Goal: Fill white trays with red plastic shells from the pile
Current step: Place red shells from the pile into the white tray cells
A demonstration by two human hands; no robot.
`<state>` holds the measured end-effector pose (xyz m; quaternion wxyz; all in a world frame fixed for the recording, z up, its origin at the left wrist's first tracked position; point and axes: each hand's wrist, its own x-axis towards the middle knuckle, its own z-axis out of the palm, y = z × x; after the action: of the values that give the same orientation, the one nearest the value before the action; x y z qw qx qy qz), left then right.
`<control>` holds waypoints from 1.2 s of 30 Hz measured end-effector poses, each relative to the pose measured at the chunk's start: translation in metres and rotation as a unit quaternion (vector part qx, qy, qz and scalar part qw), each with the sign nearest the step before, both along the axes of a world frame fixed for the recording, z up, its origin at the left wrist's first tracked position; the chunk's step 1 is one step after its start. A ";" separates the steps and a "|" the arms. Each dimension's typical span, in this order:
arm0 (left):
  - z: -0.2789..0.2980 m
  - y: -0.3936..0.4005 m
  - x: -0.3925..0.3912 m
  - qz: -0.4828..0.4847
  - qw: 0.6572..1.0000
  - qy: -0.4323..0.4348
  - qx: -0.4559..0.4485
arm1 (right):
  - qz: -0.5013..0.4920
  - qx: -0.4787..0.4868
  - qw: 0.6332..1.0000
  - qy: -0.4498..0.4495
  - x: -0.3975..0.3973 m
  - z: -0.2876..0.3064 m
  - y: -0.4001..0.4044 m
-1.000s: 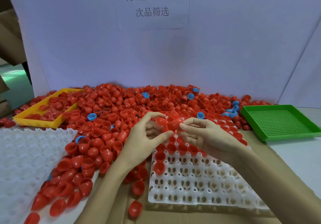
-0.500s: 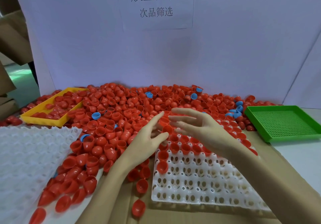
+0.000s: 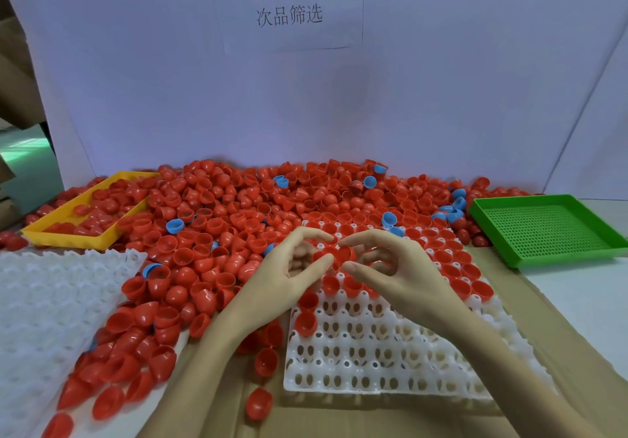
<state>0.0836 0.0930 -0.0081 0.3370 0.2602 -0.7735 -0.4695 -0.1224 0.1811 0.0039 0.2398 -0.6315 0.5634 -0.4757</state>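
Near to far: the half-filled white tray; above its far rows the left hand and right hand, fingers loosely curled around red shells, whether gripping cannot be told; beyond, the pile—shells likely light, stiff, slippery, best pinched at the rim.

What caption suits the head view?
Both hands, left hand and right hand, over a part-filled white tray beside the red shells.
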 end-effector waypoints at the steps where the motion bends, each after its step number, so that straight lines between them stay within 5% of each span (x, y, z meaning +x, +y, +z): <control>1: 0.000 0.000 0.000 -0.003 1.000 0.002 0.004 | -0.013 -0.004 1.000 0.006 -0.001 -0.002 0.000; 12: -0.004 -0.004 -0.001 0.055 0.997 -0.012 -0.061 | -0.049 -0.032 0.998 0.023 -0.004 -0.010 0.002; 24: -0.003 0.002 0.005 -0.054 0.986 -0.102 -0.120 | -0.004 -0.023 0.984 0.175 0.006 -0.017 0.004; 30: -0.007 0.002 0.004 -0.063 0.976 -0.153 -0.142 | 0.000 -0.024 0.981 0.191 0.003 -0.019 0.003; 36: -0.004 0.002 0.004 -0.040 0.980 -0.114 -0.155 | -0.014 -0.033 0.983 0.181 -0.002 -0.015 0.002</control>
<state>0.0876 0.0946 -0.0122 0.2633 0.2256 -0.8800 -0.3245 -0.1242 0.1829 -0.0113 0.1064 -0.7070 0.5904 -0.3745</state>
